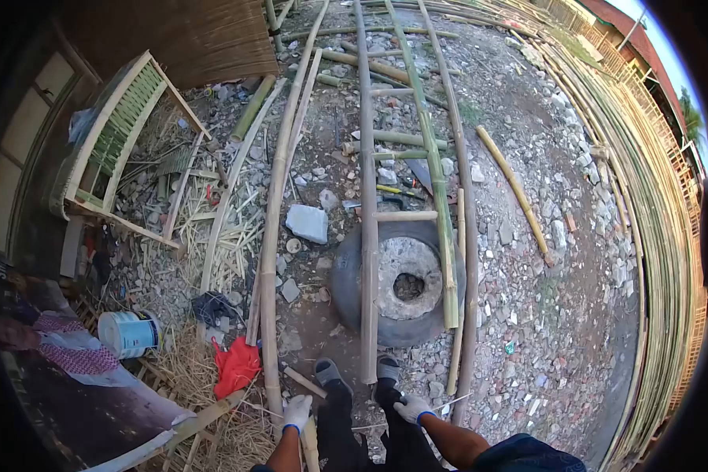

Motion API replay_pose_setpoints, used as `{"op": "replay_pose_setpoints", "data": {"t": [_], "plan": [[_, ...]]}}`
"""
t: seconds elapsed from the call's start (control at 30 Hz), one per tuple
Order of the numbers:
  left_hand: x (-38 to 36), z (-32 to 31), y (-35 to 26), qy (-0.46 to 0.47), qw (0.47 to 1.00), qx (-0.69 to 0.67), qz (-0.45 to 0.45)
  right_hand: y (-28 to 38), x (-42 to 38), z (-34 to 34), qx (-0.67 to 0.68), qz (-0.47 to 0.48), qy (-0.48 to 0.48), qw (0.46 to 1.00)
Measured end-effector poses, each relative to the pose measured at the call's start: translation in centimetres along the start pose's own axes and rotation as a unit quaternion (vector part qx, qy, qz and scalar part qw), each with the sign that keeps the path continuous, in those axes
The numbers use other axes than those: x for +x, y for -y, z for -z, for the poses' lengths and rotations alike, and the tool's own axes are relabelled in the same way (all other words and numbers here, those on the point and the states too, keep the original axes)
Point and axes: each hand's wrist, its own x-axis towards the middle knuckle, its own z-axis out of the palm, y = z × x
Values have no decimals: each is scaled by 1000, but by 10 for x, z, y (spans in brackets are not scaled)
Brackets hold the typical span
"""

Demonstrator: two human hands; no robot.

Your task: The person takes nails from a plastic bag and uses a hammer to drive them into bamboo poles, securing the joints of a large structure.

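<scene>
Bamboo pole [268, 315] runs just beside the gloved left hand [296, 412], a thin strip [453, 400] by the right hand [411, 408], each grip's hold impossible to tell.

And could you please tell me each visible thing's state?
White-gloved left hand, grip unclear
White-gloved right hand, grip unclear
Round black rubber tyre, lying flat
Brown-green bamboo frame, extending over the tyre
Bright red cloth, crumpled
Long green bamboo poles, stacked
Blue-white plastic bucket, contents unseen
</scene>
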Motion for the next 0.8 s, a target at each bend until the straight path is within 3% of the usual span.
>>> {"op": "replay_pose_setpoints", "data": {"t": [0.03, 0.07, 0.1, 0.17, 0.23, 0.27, 0.3, 0.37, 0.43, 0.5, 0.53, 0.67, 0.8], "plan": [[9, -1, 17, -21, 994, -109, 17, 7, 17, -5, -28, 16, -28, 999], [17, 1, 33, -36, 994, -100, 17, 32, 12, 11, 2, 19, -33, 999], [-63, 50, 36, -43, 995, -91, 19, 71, -87, 25, 2, 36, -34, 999], [-87, 72, 57, -56, 993, -98, -24, 102, -102, 50, 32, 70, -11, 997], [-110, 97, 49, -15, 994, -103, 45, 134, -123, 82, 53, 99, -69, 991], [-116, 107, 46, -1, 993, -111, 46, 136, -121, 87, 61, 95, -107, 988], [-142, 130, 7, 45, 986, -121, 108, 138, -116, 95, 71, 90, -147, 982], [-152, 150, -12, 49, 984, -154, 74, 157, -128, 119, 112, 29, -224, 968], [-118, 165, 4, 78, 982, -166, 35, 153, -113, 116, 180, 14, -307, 934], [-102, 194, 0, 70, 986, -149, -22, 162, -106, 100, 257, -55, -333, 906], [-96, 215, -9, 83, 983, -161, 4, 171, -108, 87, 251, -47, -341, 905], [-63, 283, -24, 49, 968, -240, 48, 222, -127, 26, 132, 7, -187, 973], [-37, 310, -17, 20, 969, -241, 58, 279, -169, -7, 72, 73, -106, 989]]}}
